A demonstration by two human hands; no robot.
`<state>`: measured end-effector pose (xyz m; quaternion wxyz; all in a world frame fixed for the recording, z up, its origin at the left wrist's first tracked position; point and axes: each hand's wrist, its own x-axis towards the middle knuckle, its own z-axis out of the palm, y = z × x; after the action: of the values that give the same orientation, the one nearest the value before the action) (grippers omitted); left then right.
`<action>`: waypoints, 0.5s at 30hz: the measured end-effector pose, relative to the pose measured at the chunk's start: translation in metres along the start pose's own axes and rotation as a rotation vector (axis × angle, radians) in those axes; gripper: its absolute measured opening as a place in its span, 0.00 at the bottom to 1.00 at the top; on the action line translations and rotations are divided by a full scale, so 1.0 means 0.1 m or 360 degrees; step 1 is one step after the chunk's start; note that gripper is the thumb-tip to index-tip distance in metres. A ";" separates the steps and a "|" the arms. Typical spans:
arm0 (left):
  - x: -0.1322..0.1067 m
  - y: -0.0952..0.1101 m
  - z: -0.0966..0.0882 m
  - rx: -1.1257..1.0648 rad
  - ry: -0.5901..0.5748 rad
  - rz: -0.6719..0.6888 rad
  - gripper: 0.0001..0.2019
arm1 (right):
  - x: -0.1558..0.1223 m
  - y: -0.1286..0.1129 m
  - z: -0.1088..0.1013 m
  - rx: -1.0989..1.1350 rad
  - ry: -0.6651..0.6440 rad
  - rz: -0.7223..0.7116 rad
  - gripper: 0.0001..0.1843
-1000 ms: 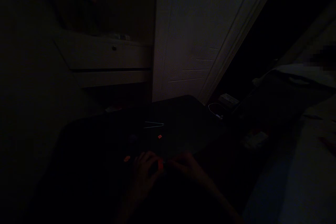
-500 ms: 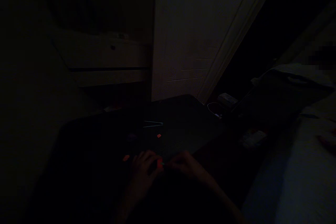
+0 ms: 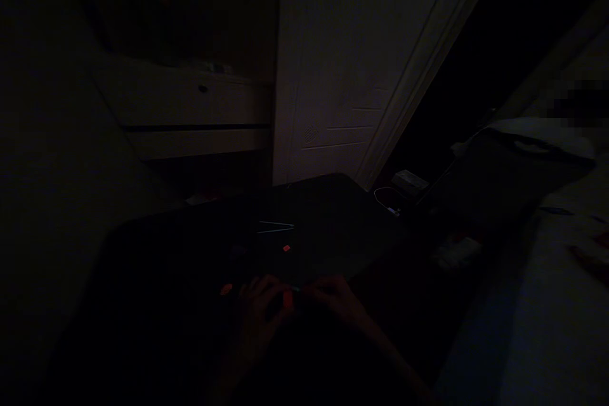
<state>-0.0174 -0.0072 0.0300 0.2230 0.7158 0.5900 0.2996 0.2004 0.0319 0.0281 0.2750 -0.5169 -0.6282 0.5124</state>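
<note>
The scene is very dark. My left hand (image 3: 261, 304) pinches a small glowing red-orange piece (image 3: 287, 299) between thumb and fingers above the dark table (image 3: 333, 209). From the right, my right hand (image 3: 330, 295) is closed on a thin, pale, slender tool (image 3: 295, 288), whose tip lies at the top edge of the red-orange piece. The tool's exact kind is too dim to tell. One small orange piece (image 3: 286, 248) lies on the table beyond my hands, and another orange piece (image 3: 226, 290) lies left of my left hand. Tweezers (image 3: 276, 227) rest farther back.
A faint dark lump (image 3: 238, 250) sits left of the tweezers. Behind the table stand a drawer unit (image 3: 200, 104) and a pale door (image 3: 328, 76). At right are a white cable (image 3: 386, 203), a box (image 3: 410, 181) and a bed-like pale surface (image 3: 537, 304).
The tool's tip in my right hand has moved up, from the side of the red-orange piece to its top edge. My left hand keeps its hold. The view has shifted slightly.
</note>
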 end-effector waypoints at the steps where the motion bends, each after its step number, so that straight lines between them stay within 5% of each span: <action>1: 0.00 0.01 -0.01 -0.0004 -0.0012 -0.0011 0.08 | 0.00 0.00 0.01 0.0004 -0.0014 0.0027 0.20; 15: 0.01 0.00 0.01 -0.0043 0.0000 0.0030 0.07 | 0.04 0.01 -0.02 -0.0056 -0.0100 0.0035 0.16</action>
<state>-0.0164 -0.0064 0.0293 0.2299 0.7182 0.5791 0.3099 0.2018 0.0361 0.0272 0.2404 -0.5122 -0.6398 0.5201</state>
